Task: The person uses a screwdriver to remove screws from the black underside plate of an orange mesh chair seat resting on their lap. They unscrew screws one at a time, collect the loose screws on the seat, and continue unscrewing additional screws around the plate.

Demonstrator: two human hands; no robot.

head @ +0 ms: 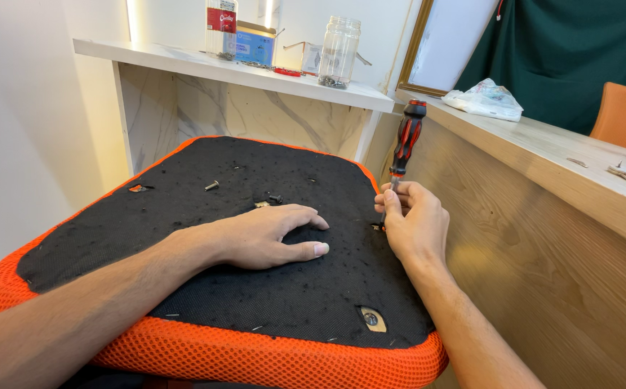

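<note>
Pressing flat, your left hand (269, 238) lies with fingers spread on the black fabric underside of the seat cushion (205, 288), holding nothing. Orange mesh rims the near edge. At the cushion's right edge, hard against the wooden counter front (543, 274), your right hand (415, 220) pinches the shaft of an upright red-and-black screwdriver (406, 140). Farther off, loose screws (212, 186) lie on the fabric.

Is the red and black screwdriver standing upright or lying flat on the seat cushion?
Upright, leaning slightly. The screwdriver has its handle up and its shaft pointing down to the black underside of the seat cushion, held by the right hand.
</note>
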